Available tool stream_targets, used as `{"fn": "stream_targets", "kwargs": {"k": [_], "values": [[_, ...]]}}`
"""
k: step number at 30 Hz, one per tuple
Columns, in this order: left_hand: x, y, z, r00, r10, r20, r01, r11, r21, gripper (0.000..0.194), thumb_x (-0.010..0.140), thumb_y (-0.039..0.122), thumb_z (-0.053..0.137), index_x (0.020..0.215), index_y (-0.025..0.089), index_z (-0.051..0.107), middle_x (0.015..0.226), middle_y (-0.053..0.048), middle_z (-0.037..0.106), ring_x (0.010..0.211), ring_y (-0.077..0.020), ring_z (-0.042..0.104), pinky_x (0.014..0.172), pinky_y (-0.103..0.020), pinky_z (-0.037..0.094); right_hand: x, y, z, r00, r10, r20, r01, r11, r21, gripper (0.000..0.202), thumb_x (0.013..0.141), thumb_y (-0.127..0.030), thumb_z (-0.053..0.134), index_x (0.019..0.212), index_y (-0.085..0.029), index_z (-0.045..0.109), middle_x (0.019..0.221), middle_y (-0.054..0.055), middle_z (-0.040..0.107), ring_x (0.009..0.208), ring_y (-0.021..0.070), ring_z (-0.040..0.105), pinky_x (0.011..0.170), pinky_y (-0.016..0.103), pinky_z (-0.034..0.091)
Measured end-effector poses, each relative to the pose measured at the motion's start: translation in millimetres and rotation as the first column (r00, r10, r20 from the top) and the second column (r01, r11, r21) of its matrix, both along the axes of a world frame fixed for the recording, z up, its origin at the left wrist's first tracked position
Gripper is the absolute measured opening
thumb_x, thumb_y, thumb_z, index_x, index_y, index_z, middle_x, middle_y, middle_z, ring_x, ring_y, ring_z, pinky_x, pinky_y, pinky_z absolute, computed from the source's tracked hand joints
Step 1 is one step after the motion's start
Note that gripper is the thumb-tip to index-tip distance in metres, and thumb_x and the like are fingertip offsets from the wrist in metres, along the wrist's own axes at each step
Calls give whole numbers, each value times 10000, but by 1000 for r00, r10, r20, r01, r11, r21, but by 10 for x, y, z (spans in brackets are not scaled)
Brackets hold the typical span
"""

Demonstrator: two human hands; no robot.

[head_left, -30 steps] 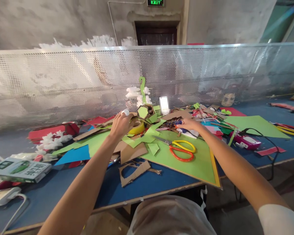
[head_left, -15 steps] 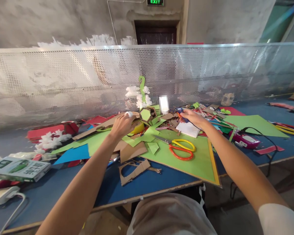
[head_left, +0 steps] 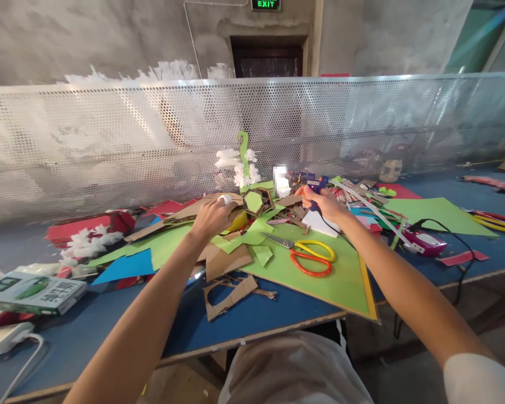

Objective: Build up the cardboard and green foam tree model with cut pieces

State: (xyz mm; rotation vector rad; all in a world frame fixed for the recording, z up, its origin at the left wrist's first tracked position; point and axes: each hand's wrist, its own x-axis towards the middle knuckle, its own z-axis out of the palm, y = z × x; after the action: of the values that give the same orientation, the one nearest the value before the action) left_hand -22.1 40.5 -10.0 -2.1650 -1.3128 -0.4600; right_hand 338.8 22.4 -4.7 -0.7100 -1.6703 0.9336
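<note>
A: Head view. Where's the glue gun (head_left: 317, 183) sitting?

B: Just right of centre, above the scissors (head_left: 313, 258). Right hand (head_left: 326, 203) is gripping it, fingers wrapping the handle, so no real gap there. Nozzle is blending into the scraps; can't place the tip.

A: Left hand (head_left: 212, 216)?

B: Centre of frame. Fingers are curling down, half closed, beside the tape (head_left: 238, 221) and just left of the hexagon (head_left: 253, 201). Fingertips are hiding, so can't tell if it's pinching anything. Something white is covering one finger.

A: How's the gun going to handle?

B: I'm guessing light, with a stiff plastic shell, not slippery. A long pale rod (head_left: 372, 210), probably glue, is slanting from near its back toward the lower right, over the magenta box (head_left: 425, 242). That's likely making it tail-heavy and easy to snag. Cord (head_left: 330, 226) is hanging under the handle, probably adding drag.

A: Where to hold?

B: Handle, as the hand is doing. I'd be keeping off the nozzle, which could be hot.

A: And the hexagon?

B: Looking like card with a green face: light, fairly stiff, easily crushed. I'd be taking it by opposite outer walls, not pressing the face.
</note>
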Motion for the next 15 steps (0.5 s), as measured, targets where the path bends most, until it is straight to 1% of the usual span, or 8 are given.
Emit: {"fn": "stream_targets", "kwargs": {"k": [3, 6, 10, 12, 15], "values": [[-14, 8, -6, 999, -11, 36, 11, 1000, -9, 411, 1038, 476, 519, 1210, 213, 784, 1061, -169, 756, 1043, -325, 737, 891, -415, 574, -49, -10, -8, 999, -43, 26, 42, 999, 23, 560, 904, -773, 653, 900, -213, 681, 643, -32, 437, 600, 145, 450, 619, 305, 438], [-18, 18, -17, 997, -35, 72, 36, 999, -8, 381, 1023, 475, 548, 1174, 225, 793, 1063, -163, 755, 1056, -323, 734, 923, -426, 568, -84, -29, -4, 995, -74, 60, 72, 997, 38, 625, 885, -837, 612, 908, -214, 670, 645, -28, 462, 592, 143, 465, 606, 300, 449], [-8, 19, -24, 999, -7, 37, 7, 1000, 5, 370, 1019, 474, 562, 1161, 225, 796, 1036, -152, 760, 1018, -310, 740, 913, -408, 565, -127, -61, 3, 997, -25, 73, 23, 999, 26, 671, 829, -875, 636, 954, -216, 646, 765, -8, 544, 579, 132, 530, 557, 294, 465], [0, 11, -21, 1000, 10, 7, -10, 1000, 11, 373, 1025, 475, 555, 1168, 226, 794, 1035, -148, 762, 1019, -305, 739, 903, -394, 565, -146, -79, 6, 997, -9, 76, 7, 1000, 25, 680, 815, -883, 643, 963, -219, 634, 804, -5, 559, 543, 119, 521, 509, 289, 458], [10, -4, -10, 1000, 17, 7, -17, 1000, 5, 391, 1030, 481, 546, 1175, 215, 794, 1038, -154, 760, 1034, -316, 738, 883, -391, 567, -165, -110, 7, 991, -71, 114, 66, 997, 49, 692, 834, -905, 589, 901, -219, 637, 719, -20, 514, 493, 114, 480, 458, 282, 439]]}}
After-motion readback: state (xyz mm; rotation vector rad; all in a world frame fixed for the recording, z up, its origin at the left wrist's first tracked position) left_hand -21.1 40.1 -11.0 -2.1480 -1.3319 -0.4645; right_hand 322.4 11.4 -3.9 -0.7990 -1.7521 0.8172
